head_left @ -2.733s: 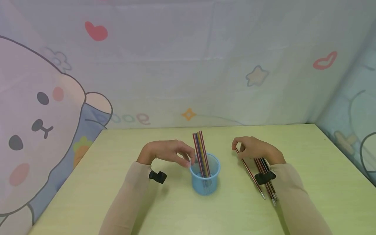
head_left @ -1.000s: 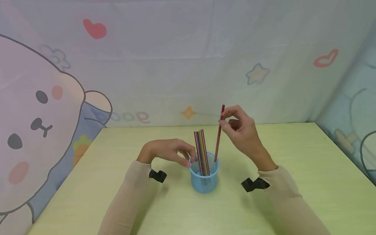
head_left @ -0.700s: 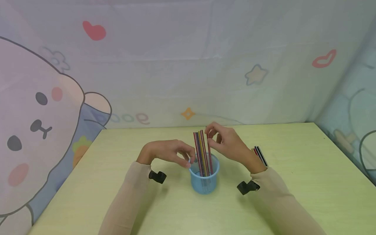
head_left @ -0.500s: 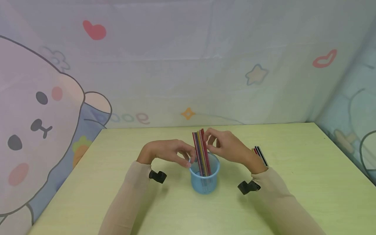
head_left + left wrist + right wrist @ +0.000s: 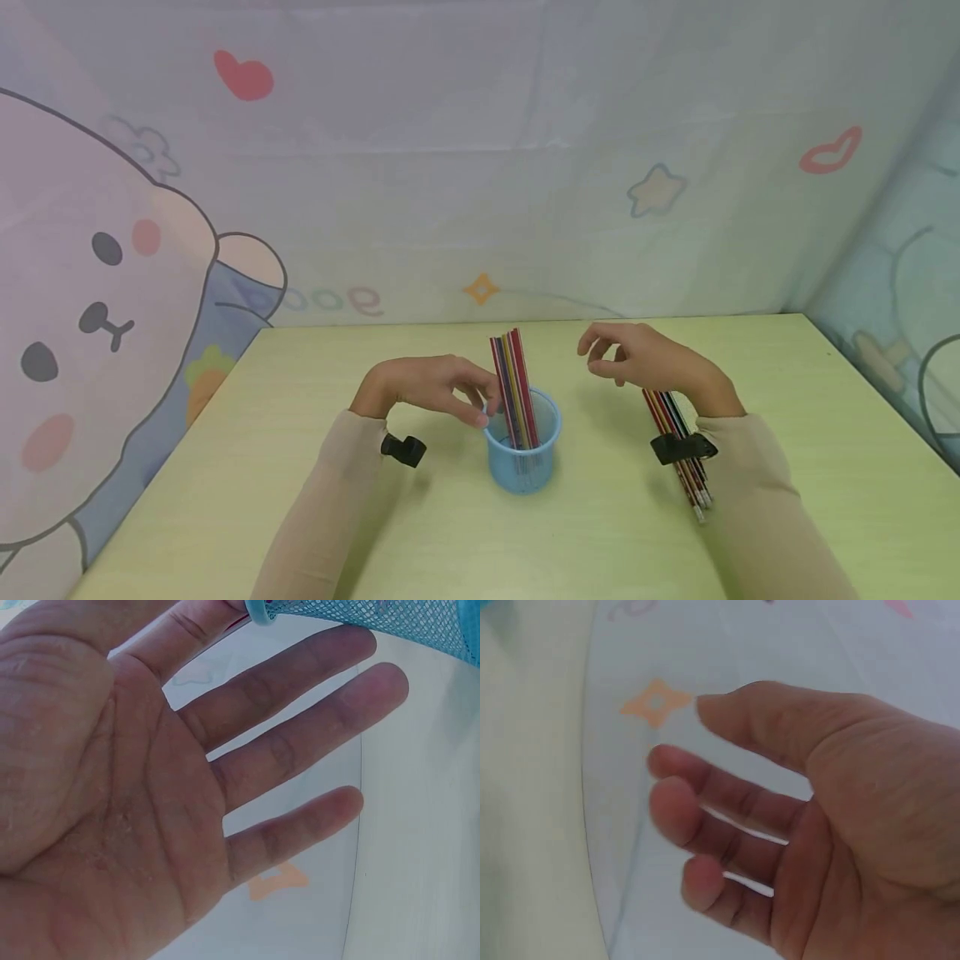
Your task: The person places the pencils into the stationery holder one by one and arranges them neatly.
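Drawn back to the right since half a second ago, a person's right hand [image 5: 645, 360] now hangs over the pale yellow-green counter [image 5: 600, 542], away from the light-blue round mesh cup [image 5: 521, 477] it was touching. Its fingers [image 5: 676, 810] are loosely bent, thumb well apart from them, with nothing held between.

At the cup's left side, the left hand [image 5: 442, 385] stays in place, thumb and index finger appearing to pinch the rim while the other three fingers [image 5: 307, 742] stretch out, spread. Inside the cup, a cluster of slim red, yellow and dark-blue pencils [image 5: 515, 383] stands close together, tops leaning to the left. To the right, a loose bundle of slim red and black pencils with silvery ends [image 5: 688, 479] lies on the counter, partly hidden under the right wrist and its small black camera [image 5: 682, 447], silvery ends toward the near side.

Judging by the scene, the work is between pencils: one released into the cup, another to be fetched from the bundle. The next move appears to call for lowering the right hand to the bundle's far ends and singling out one pencil from its close neighbours, while the left hand steadies the cup.
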Tool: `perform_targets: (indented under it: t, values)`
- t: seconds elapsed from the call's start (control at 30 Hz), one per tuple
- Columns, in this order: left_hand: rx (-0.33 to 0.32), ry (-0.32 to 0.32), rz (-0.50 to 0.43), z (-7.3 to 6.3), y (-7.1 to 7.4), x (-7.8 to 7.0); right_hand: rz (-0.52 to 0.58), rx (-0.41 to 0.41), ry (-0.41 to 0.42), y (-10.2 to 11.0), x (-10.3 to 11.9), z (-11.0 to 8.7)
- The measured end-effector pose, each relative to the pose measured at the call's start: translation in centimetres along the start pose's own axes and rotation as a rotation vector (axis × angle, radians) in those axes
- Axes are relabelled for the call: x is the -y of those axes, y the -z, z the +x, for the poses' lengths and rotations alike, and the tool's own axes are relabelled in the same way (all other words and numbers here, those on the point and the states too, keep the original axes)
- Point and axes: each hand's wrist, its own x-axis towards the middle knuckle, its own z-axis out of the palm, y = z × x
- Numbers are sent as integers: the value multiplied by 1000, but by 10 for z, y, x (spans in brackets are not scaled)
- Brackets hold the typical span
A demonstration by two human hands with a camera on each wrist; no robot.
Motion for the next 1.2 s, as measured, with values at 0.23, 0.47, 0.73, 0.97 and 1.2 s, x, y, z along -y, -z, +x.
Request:
perform_targets:
  t: [0.23, 0.47, 0.73, 0.97, 1.2]
  values:
    - [-2, -5, 1, 0, 0, 0, -36, 121, -147, 15, -27, -17]
    - [-1, -1, 11, 0, -1, 2, 7, 266, -297, 16, -43, -22]
    - [-1, 0, 6, 1, -1, 1, -45, 281, -335, 9, -50, -20]
    - [1, 6, 5, 0, -1, 1, -80, 254, -372, -9, -46, -13]
    - [0, 2, 1, 1, -1, 1, -201, 190, -314, -26, -40, -1]
